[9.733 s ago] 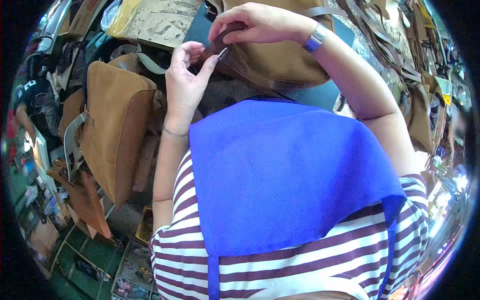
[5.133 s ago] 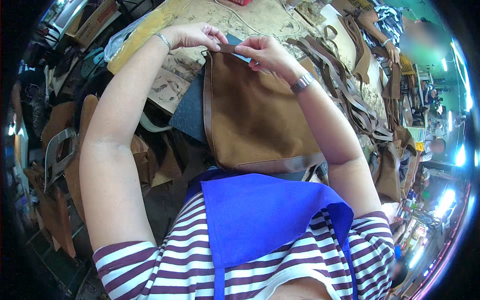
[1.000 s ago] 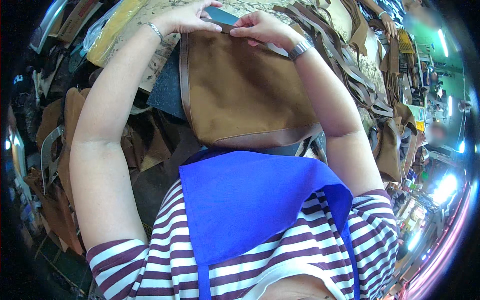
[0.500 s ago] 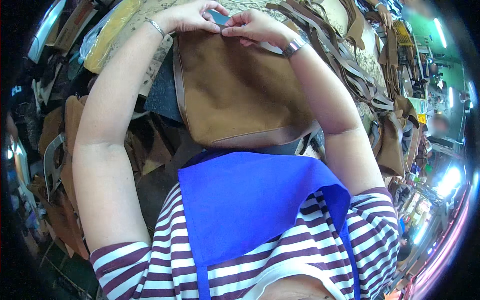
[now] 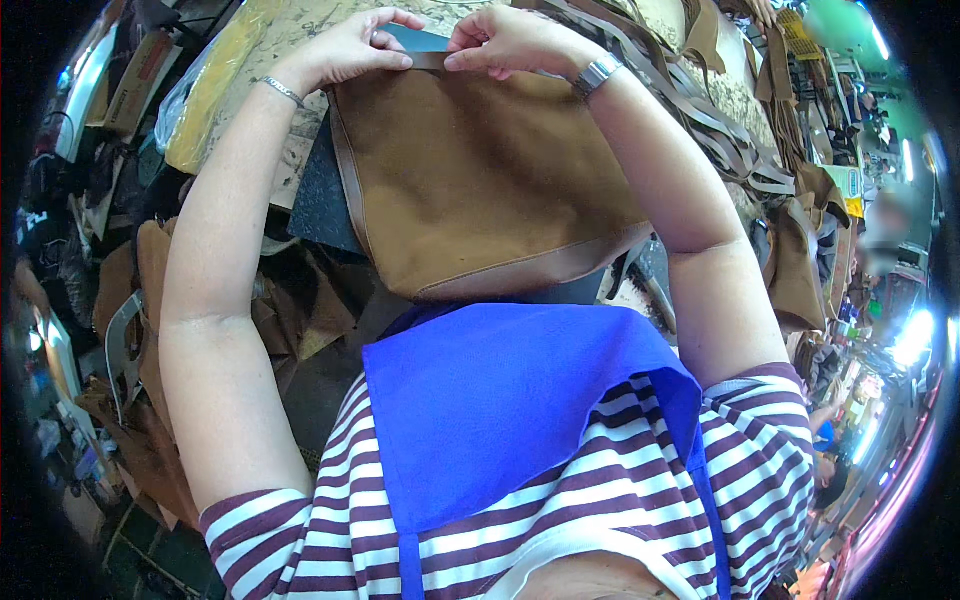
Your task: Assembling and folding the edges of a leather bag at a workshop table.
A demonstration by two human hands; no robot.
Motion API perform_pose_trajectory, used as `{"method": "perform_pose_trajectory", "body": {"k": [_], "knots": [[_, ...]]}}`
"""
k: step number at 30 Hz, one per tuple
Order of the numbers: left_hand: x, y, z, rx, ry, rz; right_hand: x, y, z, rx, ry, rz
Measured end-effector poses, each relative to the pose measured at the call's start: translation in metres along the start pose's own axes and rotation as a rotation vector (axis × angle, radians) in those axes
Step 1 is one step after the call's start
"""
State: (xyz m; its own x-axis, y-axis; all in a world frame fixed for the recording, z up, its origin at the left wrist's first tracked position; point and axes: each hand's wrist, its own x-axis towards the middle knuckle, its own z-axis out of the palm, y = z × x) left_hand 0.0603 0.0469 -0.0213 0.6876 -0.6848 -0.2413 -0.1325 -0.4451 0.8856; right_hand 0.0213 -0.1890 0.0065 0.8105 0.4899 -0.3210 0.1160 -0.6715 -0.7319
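Observation:
A brown bag (image 5: 490, 180) of suede-like material, with a smoother brown leather trim along its side and near edge, lies spread in front of me. At its far edge, my left hand (image 5: 350, 48) pinches the trim between thumb and fingers. My right hand (image 5: 515, 42) grips the same edge a short way to the right, thumb toward the left hand. A short stretch of leather trim (image 5: 429, 61) shows between the two thumbs. Just beyond it is a teal piece (image 5: 418, 40). Under the bag's left side lies a dark blue-grey sheet (image 5: 325, 195).
Many leather straps (image 5: 700, 120) lie over the worktop (image 5: 300, 45) at the right. A yellow plastic-wrapped bundle (image 5: 212, 115) rests at the far left. Brown leather pieces (image 5: 150, 260) hang over a chair on my left. More brown pieces (image 5: 795, 265) hang at the right.
My hands have drawn slightly apart along the bag's far edge, the left moving leftward, and more trim shows between the thumbs. The far part of the bag has shifted left.

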Motion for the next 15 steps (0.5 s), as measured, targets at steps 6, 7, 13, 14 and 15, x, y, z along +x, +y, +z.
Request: {"method": "perform_pose_trajectory", "body": {"k": [6, 7, 13, 14, 15], "knots": [[-0.005, 0.000, -0.001, -0.008, 0.006, 0.000, -0.003, 0.008, 0.010, 0.134, 0.011, -0.019], [-0.006, 0.002, 0.000, -0.016, 0.015, 0.006, -0.004, 0.008, 0.010, 0.138, 0.013, -0.018], [-0.007, 0.004, 0.003, -0.035, 0.035, 0.019, -0.001, 0.011, 0.013, 0.148, 0.007, 0.025], [-0.006, 0.004, 0.003, -0.034, 0.036, 0.012, -0.001, 0.012, 0.014, 0.114, 0.018, 0.032], [-0.006, 0.002, 0.002, -0.034, 0.034, 0.010, -0.001, 0.012, 0.015, 0.080, 0.027, 0.038]]}}
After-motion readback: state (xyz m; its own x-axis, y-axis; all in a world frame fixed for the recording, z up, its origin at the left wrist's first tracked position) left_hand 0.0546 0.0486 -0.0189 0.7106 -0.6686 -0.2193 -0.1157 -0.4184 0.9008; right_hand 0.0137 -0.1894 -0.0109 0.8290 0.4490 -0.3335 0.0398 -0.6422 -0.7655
